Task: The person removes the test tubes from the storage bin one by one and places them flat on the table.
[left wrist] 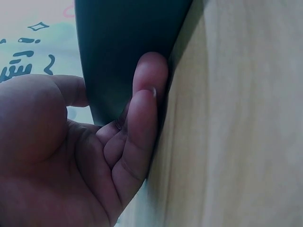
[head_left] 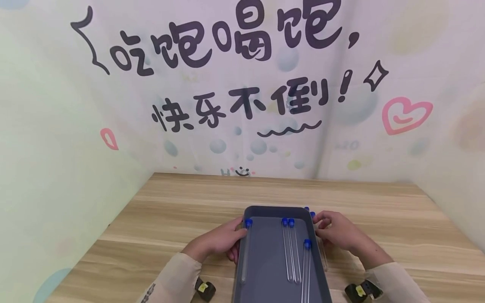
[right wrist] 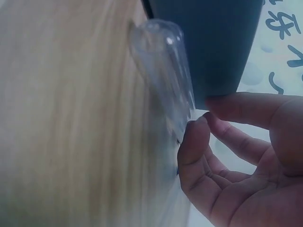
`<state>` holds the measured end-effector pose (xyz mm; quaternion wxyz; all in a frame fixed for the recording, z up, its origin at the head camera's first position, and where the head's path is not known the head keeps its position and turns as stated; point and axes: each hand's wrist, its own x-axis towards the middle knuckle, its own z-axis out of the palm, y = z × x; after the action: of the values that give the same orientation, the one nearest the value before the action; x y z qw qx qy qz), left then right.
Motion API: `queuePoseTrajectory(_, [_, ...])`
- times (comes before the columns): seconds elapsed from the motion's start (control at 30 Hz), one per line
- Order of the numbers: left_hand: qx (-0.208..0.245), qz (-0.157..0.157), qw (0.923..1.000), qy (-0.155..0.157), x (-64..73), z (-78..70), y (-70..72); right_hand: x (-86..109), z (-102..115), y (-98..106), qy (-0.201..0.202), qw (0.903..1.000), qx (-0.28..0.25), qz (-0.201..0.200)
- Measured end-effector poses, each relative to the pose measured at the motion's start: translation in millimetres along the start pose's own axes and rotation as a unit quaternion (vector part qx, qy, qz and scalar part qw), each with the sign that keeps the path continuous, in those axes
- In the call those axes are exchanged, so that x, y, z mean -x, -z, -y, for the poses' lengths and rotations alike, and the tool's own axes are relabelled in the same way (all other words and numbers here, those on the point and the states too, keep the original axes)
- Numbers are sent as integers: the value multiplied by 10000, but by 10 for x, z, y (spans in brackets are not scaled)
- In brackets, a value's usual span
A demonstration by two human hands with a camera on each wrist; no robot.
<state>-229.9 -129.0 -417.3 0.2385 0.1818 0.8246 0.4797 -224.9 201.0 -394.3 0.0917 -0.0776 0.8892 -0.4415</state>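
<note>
A grey rectangular tray (head_left: 265,252) holds several clear test tubes with blue caps, one test tube (head_left: 246,252) along its left wall. My left hand (head_left: 221,242) grips the tray's left side, thumb at the rim and curled fingers against the outer wall (left wrist: 123,33). Against the right outer wall, more test tubes (right wrist: 163,61) lie on the table. My right hand (head_left: 337,231) is beside these, its thumb tip at the tray wall and its fingers bent near the blue caps (head_left: 312,214). I cannot tell whether it holds a tube.
The wood-grain table (head_left: 182,202) reaches back to a printed cloth (head_left: 235,143) with large black writing. Similar cloth hangs at both sides. A black device with a yellow sticker (head_left: 205,290) is at the left wrist, and another (head_left: 358,291) at the right.
</note>
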Motion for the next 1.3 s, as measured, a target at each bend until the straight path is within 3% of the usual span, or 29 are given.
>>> queuePoseTrajectory(0.23, [67,18,10000,41,14,-22,4,-8,9,-14,49,9998,171,-56])
queuePoseTrajectory(0.37, [111,37,9999,27,16,-34,16,-15,39,3,161,9990,302,-298])
queuePoseTrajectory(0.6, [170,75,9998,1,34,-44,12,0,117,29,359,9969,-145,-690])
queuePoseTrajectory(0.83, [137,57,9999,28,17,-39,0,74,306,-2,492,9934,-120,-1030])
queuePoseTrajectory(1.0, [57,61,10000,39,12,-44,-4,140,429,-75,543,9953,-201,-771])
queuePoseTrajectory(1.3, [68,46,10000,-20,24,-63,17,223,575,-242,1003,9944,-326,18])
